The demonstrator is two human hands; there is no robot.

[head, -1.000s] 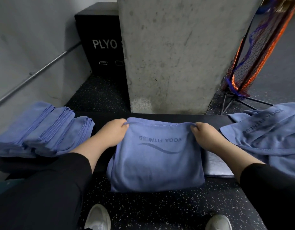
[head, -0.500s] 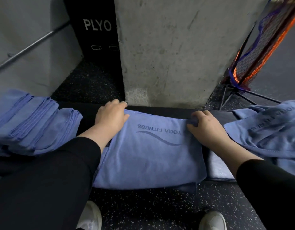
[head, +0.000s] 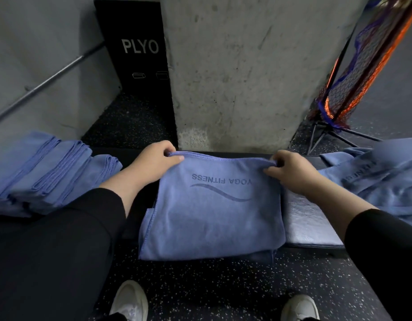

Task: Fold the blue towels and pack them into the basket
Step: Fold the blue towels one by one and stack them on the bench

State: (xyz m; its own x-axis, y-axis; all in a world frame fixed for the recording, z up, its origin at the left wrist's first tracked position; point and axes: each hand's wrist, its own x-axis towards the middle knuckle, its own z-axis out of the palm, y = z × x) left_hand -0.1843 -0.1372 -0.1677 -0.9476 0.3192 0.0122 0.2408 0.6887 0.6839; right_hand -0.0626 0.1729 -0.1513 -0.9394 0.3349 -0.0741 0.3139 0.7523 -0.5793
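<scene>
A blue towel [head: 212,214] printed "YOGA FITNESS" lies folded over the dark bench [head: 311,225], its near edge hanging past the bench front. My left hand [head: 154,161] pinches its far left corner. My right hand [head: 290,172] pinches its far right corner. A stack of folded blue towels [head: 47,170] sits on the bench to the left. A loose pile of unfolded blue towels [head: 386,174] lies to the right. No basket is in view.
A concrete pillar [head: 246,72] stands right behind the bench. A black box marked PLYO [head: 135,47] sits at the back left beside a grey wall with a metal rail [head: 45,82]. An orange and blue net on a stand [head: 353,75] leans at the right. My shoes [head: 130,302] are on the speckled floor.
Both hands went from resting flat on the towel's far edge to pinching its far corners. The camera view shifted slightly.
</scene>
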